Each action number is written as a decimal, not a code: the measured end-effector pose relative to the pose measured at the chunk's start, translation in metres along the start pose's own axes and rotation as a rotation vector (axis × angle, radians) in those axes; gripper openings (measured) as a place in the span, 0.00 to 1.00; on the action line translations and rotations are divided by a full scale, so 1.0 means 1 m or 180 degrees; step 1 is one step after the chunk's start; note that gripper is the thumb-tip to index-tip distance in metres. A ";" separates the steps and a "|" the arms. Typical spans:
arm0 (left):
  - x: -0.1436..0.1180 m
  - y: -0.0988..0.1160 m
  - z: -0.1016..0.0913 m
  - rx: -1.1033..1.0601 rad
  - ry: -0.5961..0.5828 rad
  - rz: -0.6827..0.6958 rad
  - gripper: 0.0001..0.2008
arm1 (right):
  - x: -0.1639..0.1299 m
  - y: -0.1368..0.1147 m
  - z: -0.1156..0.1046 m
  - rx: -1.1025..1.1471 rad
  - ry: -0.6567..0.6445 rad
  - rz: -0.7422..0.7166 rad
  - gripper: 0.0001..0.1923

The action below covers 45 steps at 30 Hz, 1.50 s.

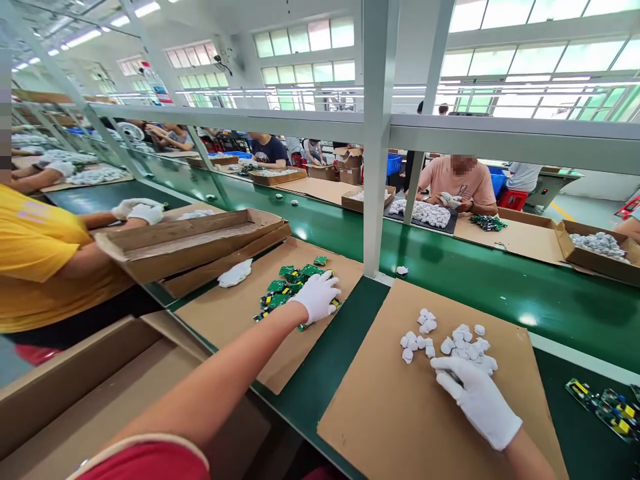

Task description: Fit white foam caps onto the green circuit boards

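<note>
My left hand (317,298), in a white glove, reaches across the left cardboard sheet and rests over a pile of small green circuit boards (277,300). Its fingers are spread; the palm and whatever lies beneath it are hidden. Over the right cardboard sheet (400,420), my gloved right hand (475,397) has its thumb and fingers apart, with nothing visible between them. Just beyond its fingertips lies a loose cluster of small white rounded pieces (465,343). A smaller group of the same white pieces (411,343) sits to the left of that cluster.
A white cloth-like item (235,273) lies left of the boards, beside a long cardboard tray (200,243). More circuit boards (607,407) sit at far right. A green conveyor belt (325,227) runs behind a white post (376,147). A co-worker in yellow (45,260) is at left.
</note>
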<state>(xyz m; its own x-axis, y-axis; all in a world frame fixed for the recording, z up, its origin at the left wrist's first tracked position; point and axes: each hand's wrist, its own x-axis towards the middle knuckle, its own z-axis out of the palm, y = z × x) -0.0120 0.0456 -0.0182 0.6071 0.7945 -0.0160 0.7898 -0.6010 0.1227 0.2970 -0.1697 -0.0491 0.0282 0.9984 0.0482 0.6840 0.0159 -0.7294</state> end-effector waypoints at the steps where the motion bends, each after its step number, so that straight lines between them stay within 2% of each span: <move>1: 0.000 -0.004 0.002 0.0118 -0.0033 -0.0039 0.19 | 0.000 0.000 -0.003 0.0311 0.0133 0.0146 0.11; 3: -0.001 -0.008 0.006 0.0297 -0.0086 -0.0089 0.22 | 0.002 -0.003 -0.008 0.0935 0.0490 0.0452 0.14; 6: -0.002 -0.009 0.010 0.0460 -0.0092 -0.0151 0.21 | 0.004 -0.010 -0.011 0.1689 0.0926 0.0697 0.17; 10: -0.003 -0.012 0.007 0.0566 0.0032 -0.0143 0.17 | 0.004 -0.013 -0.009 0.2112 0.1033 0.0603 0.16; 13: -0.004 -0.004 0.001 0.0241 0.0417 -0.0110 0.16 | 0.004 -0.014 -0.012 0.2742 0.1006 0.0633 0.15; 15: -0.006 0.015 -0.004 -0.0628 0.0624 -0.0158 0.18 | 0.003 -0.016 -0.015 0.3249 0.0882 0.0654 0.15; 17: -0.010 0.046 -0.007 -0.2018 0.0565 -0.0232 0.20 | 0.002 -0.019 -0.018 0.3547 0.0725 0.0698 0.14; 19: -0.013 0.085 -0.008 -0.3568 0.0149 -0.0127 0.21 | 0.001 -0.021 -0.017 0.3608 0.0659 0.0759 0.16; 21: -0.014 0.124 -0.006 -0.4697 -0.0329 0.0020 0.21 | 0.001 -0.020 -0.015 0.3492 0.0692 0.0810 0.17; 24: -0.014 0.173 -0.002 -0.6036 -0.0896 0.0072 0.20 | 0.000 -0.015 -0.013 0.3204 0.0789 0.0739 0.15; 27: -0.012 0.202 0.006 -0.6734 -0.1505 -0.0040 0.22 | -0.001 -0.008 -0.013 0.3041 0.1088 0.0626 0.17; 29: -0.010 0.211 0.015 -0.6787 -0.1701 -0.0068 0.22 | -0.001 -0.003 -0.014 0.2897 0.1325 0.0640 0.18; 30: -0.009 0.213 0.020 -0.6699 -0.1684 -0.0067 0.23 | 0.000 -0.002 -0.014 0.2805 0.1407 0.0659 0.18; 32: -0.007 0.213 0.031 -0.6342 -0.1447 -0.0083 0.23 | 0.000 0.000 -0.013 0.2638 0.1522 0.0644 0.15; 35: -0.006 0.210 0.041 -0.5875 -0.0998 -0.0052 0.28 | 0.001 0.000 -0.011 0.2374 0.1364 0.0354 0.10; 37: -0.007 0.207 0.041 -0.5805 -0.0842 0.0000 0.31 | 0.000 -0.002 -0.009 0.2298 0.1296 0.0241 0.08; 41: -0.007 0.205 0.036 -0.5774 -0.0870 -0.0037 0.36 | -0.003 -0.006 -0.008 0.2350 0.1310 0.0572 0.10; 43: -0.006 0.204 0.035 -0.5708 -0.0943 -0.0112 0.34 | -0.004 -0.008 -0.009 0.2318 0.1353 0.0639 0.13; 45: -0.004 0.202 0.035 -0.5624 -0.0961 -0.0197 0.28 | -0.004 -0.011 -0.008 0.2284 0.1482 0.0549 0.12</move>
<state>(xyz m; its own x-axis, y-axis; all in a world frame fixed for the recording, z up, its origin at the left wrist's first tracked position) 0.1484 -0.0825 -0.0282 0.7366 0.6465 -0.1988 -0.0876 0.3827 0.9197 0.2959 -0.1740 -0.0358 0.4913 0.8691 0.0571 0.0227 0.0528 -0.9983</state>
